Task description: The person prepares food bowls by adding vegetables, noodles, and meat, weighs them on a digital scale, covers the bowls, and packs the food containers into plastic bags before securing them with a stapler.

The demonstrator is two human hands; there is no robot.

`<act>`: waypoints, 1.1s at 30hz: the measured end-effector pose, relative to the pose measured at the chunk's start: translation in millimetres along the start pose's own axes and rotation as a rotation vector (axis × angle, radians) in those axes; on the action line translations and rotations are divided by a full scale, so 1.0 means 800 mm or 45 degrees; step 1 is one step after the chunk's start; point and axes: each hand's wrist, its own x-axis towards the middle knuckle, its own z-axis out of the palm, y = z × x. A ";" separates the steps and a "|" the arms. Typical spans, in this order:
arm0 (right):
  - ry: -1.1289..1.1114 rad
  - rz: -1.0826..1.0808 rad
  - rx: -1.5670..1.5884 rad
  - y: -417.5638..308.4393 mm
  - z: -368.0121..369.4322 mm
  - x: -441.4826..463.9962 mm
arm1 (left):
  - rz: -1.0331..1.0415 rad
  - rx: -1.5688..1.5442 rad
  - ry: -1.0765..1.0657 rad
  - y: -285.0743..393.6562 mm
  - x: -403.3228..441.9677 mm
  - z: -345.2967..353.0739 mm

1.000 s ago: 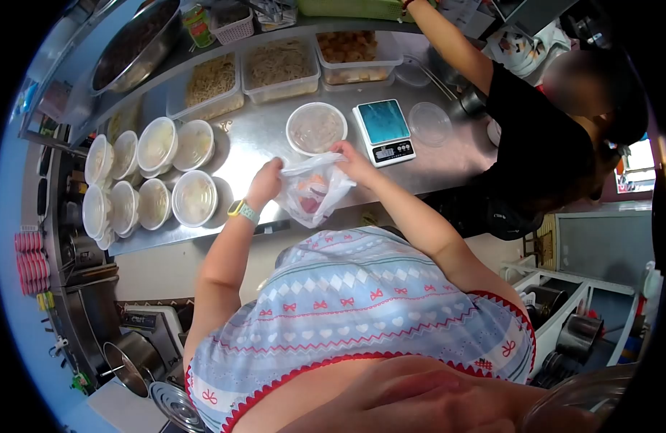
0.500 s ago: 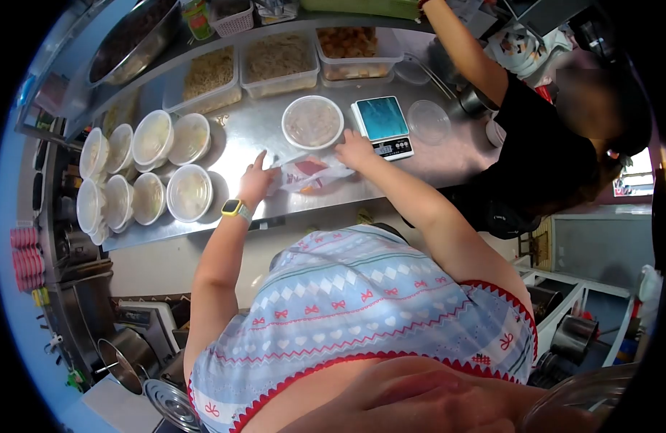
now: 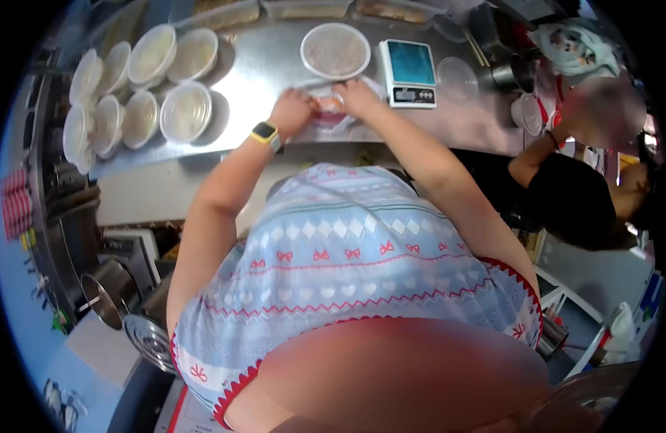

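Observation:
A thin white plastic bag (image 3: 333,121) with red and orange patches lies near the table's front edge, between my hands. My left hand (image 3: 294,112), below a yellow-framed watch, has its fingers closed on the bag's left side. The curled fingers of my right hand (image 3: 357,98) pinch the bag's upper right part. Just beyond the bag stands a round lidded tub (image 3: 336,50) with pale food inside. To the right of my right hand sits a digital scale (image 3: 409,72) with a blue-green top.
Several lidded tubs (image 3: 186,114) stand in two rows at the left of the steel table (image 3: 257,68). A clear lid (image 3: 458,78) lies right of the scale. Food trays (image 3: 307,7) line the back. A person in black (image 3: 575,191) is at the right.
My hands have come closer together and closed on the bag. My view has shifted, with the table now higher in it. The other person's raised arm has come down.

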 end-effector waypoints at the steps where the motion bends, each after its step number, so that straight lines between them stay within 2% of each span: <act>1: -0.051 -0.021 -0.025 0.011 -0.001 0.006 | -0.128 0.149 -0.014 0.004 -0.006 -0.003; 2: -0.094 -0.035 -0.046 0.016 -0.003 0.005 | -0.120 0.149 -0.078 -0.005 -0.003 -0.006; 3: -0.097 -0.100 0.248 0.024 -0.019 -0.002 | -0.077 0.224 -0.084 -0.008 -0.003 -0.012; 4: -0.029 0.000 0.488 0.036 -0.024 0.000 | -0.054 0.108 -0.004 -0.011 -0.007 -0.028; 5: 0.114 0.186 0.924 0.038 -0.045 -0.001 | -0.032 -0.017 0.079 -0.010 -0.008 -0.039; 6: 0.243 0.639 1.474 0.039 -0.063 -0.002 | -0.053 -0.024 0.091 -0.012 -0.005 -0.050; 7: 0.226 0.635 1.466 0.047 -0.073 0.007 | -0.164 -0.233 0.158 -0.014 0.001 -0.060; 8: 0.369 0.794 1.553 0.062 -0.075 0.019 | -0.269 -0.443 0.216 -0.018 0.003 -0.059; 9: 0.515 0.964 1.638 0.073 -0.071 0.029 | -0.276 -0.455 0.201 -0.021 0.013 -0.050; 10: 0.500 0.977 1.640 0.084 -0.062 0.042 | -0.534 -0.610 0.426 -0.033 0.035 -0.032; 11: 0.425 0.955 1.811 0.095 -0.054 0.058 | -0.798 -0.756 0.656 -0.047 0.057 -0.016; 12: 0.346 0.928 1.978 0.102 -0.048 0.068 | -0.813 -0.761 0.651 -0.066 0.078 -0.001; 14: 0.346 0.943 1.960 0.103 -0.044 0.078 | -0.999 -1.478 0.270 -0.097 0.108 0.018; 16: 0.353 0.963 1.947 0.107 -0.042 0.084 | -1.039 -1.480 0.262 -0.108 0.120 0.018; 19: 0.400 0.832 1.937 0.089 -0.075 0.062 | -1.040 -1.347 0.236 -0.108 0.114 -0.012; 21: 0.398 0.819 1.851 0.067 -0.102 0.042 | -0.941 -1.629 0.406 -0.119 0.105 -0.006; 23: 0.356 0.668 1.861 0.054 -0.124 0.023 | -0.188 -1.219 0.567 -0.056 0.033 -0.132; 24: 0.360 0.648 1.882 0.040 -0.141 0.007 | -0.189 -1.218 0.566 -0.055 0.032 -0.132; 28: 0.250 0.591 1.966 0.020 -0.157 -0.042 | -0.817 -1.932 0.465 -0.045 0.021 -0.121; 33: 0.190 0.670 2.002 0.001 -0.089 -0.089 | -0.978 -2.006 0.327 -0.004 -0.028 -0.079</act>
